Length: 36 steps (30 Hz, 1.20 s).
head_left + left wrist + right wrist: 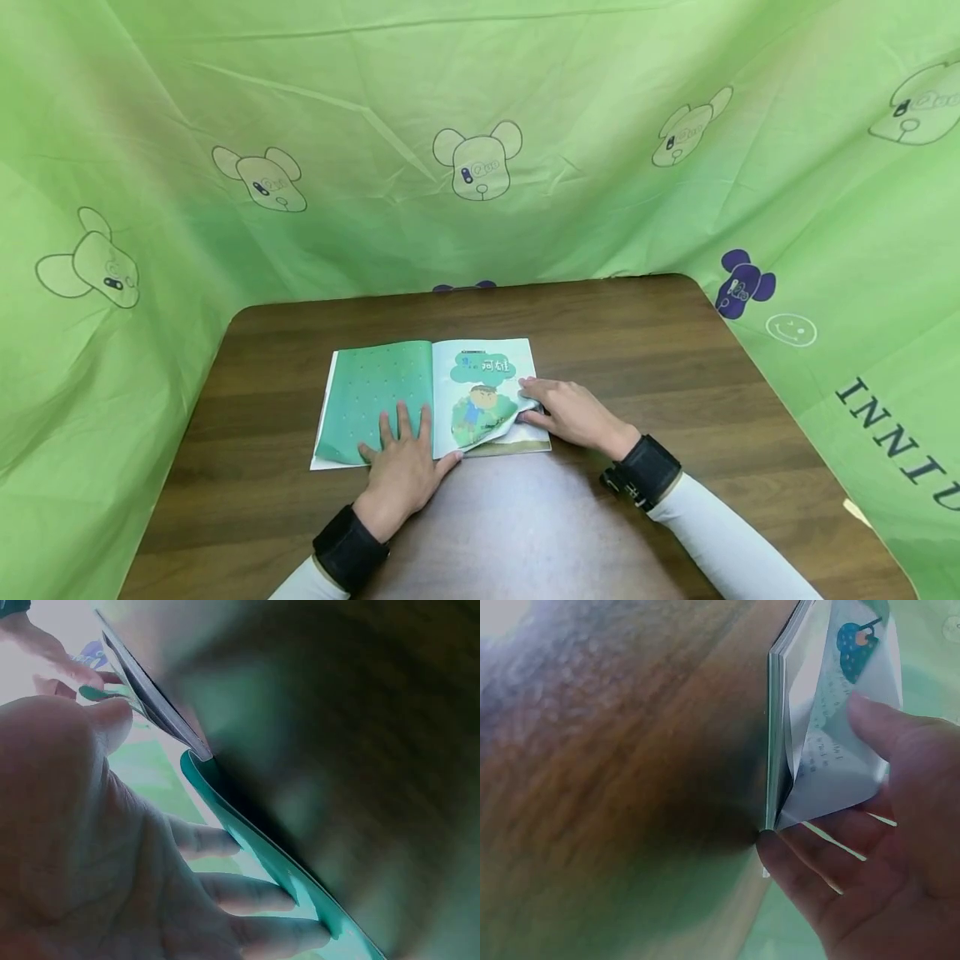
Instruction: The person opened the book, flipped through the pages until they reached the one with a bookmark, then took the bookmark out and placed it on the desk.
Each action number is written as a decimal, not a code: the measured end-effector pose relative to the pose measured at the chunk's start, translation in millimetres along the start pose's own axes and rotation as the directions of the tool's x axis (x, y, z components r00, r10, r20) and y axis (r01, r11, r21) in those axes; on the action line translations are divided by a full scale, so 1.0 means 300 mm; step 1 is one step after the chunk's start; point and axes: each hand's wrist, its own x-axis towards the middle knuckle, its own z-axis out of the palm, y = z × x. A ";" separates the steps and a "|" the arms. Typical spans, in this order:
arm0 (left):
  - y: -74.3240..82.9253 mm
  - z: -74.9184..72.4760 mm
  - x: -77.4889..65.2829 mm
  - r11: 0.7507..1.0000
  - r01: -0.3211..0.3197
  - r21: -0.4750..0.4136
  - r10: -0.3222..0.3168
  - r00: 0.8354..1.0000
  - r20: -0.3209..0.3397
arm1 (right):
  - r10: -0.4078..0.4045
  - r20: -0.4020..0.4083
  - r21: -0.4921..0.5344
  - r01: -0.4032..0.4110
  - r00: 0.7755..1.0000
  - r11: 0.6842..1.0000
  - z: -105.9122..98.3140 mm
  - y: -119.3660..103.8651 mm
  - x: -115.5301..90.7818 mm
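Note:
An open picture book (382, 375) lies on the table, its left side plain green with small specks. On the right, a title page (442, 392) carries a cartoon child and Chinese characters. My left hand (405, 471) rests with spread fingers on the lower part of the green side, thumb reaching past the fold. At the book's right edge, my right hand (573, 412) pinches the title page between thumb and fingers. The page's lower right corner is lifted and curled, showing part of the page beneath. In the right wrist view, printed text shows on the bent page (832, 765).
The brown wooden table (637, 333) extends around the book, with a bright glare patch near its front. Green cloth (375, 100) printed with cartoon bear heads hangs behind and along both sides. A black band (648, 471) wraps each wrist.

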 end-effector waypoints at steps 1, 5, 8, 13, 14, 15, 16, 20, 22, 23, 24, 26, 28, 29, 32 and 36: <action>0.001 0.001 0.001 1.000 -0.001 0.007 0.001 1.000 -0.006 | 0.003 -0.003 -0.002 -0.003 1.000 1.000 0.000 0.000 0.000; 0.007 0.009 0.005 1.000 -0.003 0.029 0.004 1.000 -0.027 | -0.012 -0.037 -0.025 0.011 0.999 1.000 0.006 0.003 0.003; 0.012 0.012 0.007 0.999 -0.006 0.038 0.008 0.999 -0.035 | -0.029 -0.079 -0.046 0.025 0.996 0.999 0.011 0.005 0.007; 0.018 0.011 0.008 0.998 -0.014 0.054 0.016 0.999 -0.039 | -0.043 -0.142 -0.070 0.033 0.989 0.997 0.004 0.004 0.016; 0.018 0.012 0.010 0.998 -0.014 0.055 0.016 0.999 -0.041 | -0.045 -0.151 -0.076 0.034 0.987 0.997 0.000 0.003 0.017; 0.019 0.012 0.010 0.998 -0.014 0.057 0.016 0.999 -0.044 | -0.047 -0.161 -0.081 0.034 0.986 0.996 -0.003 0.002 0.018; 0.020 0.013 0.011 0.998 -0.015 0.058 0.017 0.999 -0.047 | -0.050 -0.173 -0.086 0.036 0.984 0.996 -0.007 0.002 0.019; 0.026 0.010 0.011 0.997 -0.011 0.072 0.014 0.999 -0.051 | -0.064 -0.215 -0.098 0.044 0.974 0.994 -0.017 -0.001 0.022; 0.029 0.008 0.011 0.997 -0.008 0.077 0.012 0.999 -0.049 | -0.069 -0.233 -0.100 0.047 0.970 0.994 -0.020 -0.003 0.024; 0.030 0.007 0.010 0.997 -0.005 0.078 0.008 0.999 -0.046 | -0.070 -0.240 -0.100 0.047 0.968 0.994 -0.021 -0.003 0.025; 0.031 0.006 0.010 0.997 -0.002 0.081 0.006 0.999 -0.044 | -0.072 -0.248 -0.100 0.049 0.966 0.994 -0.021 -0.004 0.025; 0.033 0.004 0.009 0.997 0.004 0.082 -0.001 0.999 -0.039 | -0.075 -0.263 -0.097 0.051 0.962 0.994 -0.021 -0.006 0.026; 0.036 0.004 0.009 0.997 0.010 0.078 -0.007 0.999 -0.037 | -0.079 -0.280 -0.094 0.054 0.957 0.994 -0.021 -0.007 0.026; 0.037 0.003 0.008 0.997 0.013 0.079 -0.010 0.999 -0.037 | -0.081 -0.289 -0.094 0.056 0.954 0.994 -0.020 -0.007 0.025; 0.042 0.001 0.008 0.997 0.016 0.072 -0.012 0.998 -0.056 | -0.082 -0.303 -0.094 0.056 0.949 0.994 -0.019 -0.006 0.023; 0.047 -0.001 0.005 0.997 0.016 0.069 -0.010 0.997 -0.079 | -0.065 -0.308 -0.094 0.037 0.949 0.995 -0.019 -0.001 0.022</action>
